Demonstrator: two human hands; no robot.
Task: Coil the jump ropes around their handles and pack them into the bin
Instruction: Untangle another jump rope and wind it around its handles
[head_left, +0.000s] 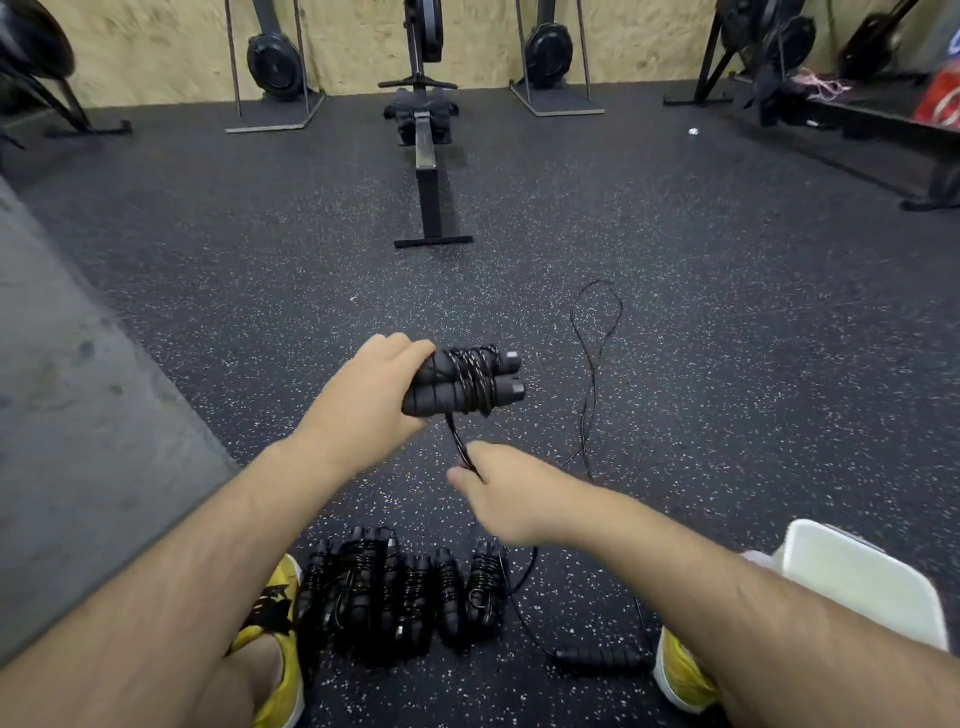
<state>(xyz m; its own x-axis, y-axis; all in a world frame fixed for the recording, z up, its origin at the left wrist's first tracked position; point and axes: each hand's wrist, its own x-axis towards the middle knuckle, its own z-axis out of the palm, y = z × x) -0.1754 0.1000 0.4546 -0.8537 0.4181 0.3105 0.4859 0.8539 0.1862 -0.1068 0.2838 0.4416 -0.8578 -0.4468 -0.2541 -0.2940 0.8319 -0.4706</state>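
Note:
My left hand (374, 400) grips two black foam handles (467, 382) side by side, with black cord wound around their middle. A short stretch of that cord runs down to my right hand (498, 493), which pinches it between thumb and fingers. Several coiled jump ropes (400, 587) lie in a row on the floor between my feet. An uncoiled rope has its handle (597, 660) near my right shoe and its thin cord (592, 364) looping away across the floor. The white bin (862, 582) stands at the lower right, partly behind my right forearm.
The floor is black speckled rubber, with a grey mat (67, 415) along the left. A rowing machine (428, 156) stands straight ahead, with more machines against the plywood wall. A black rack (857, 114) is at the far right. My yellow shoes (280, 613) flank the coiled ropes.

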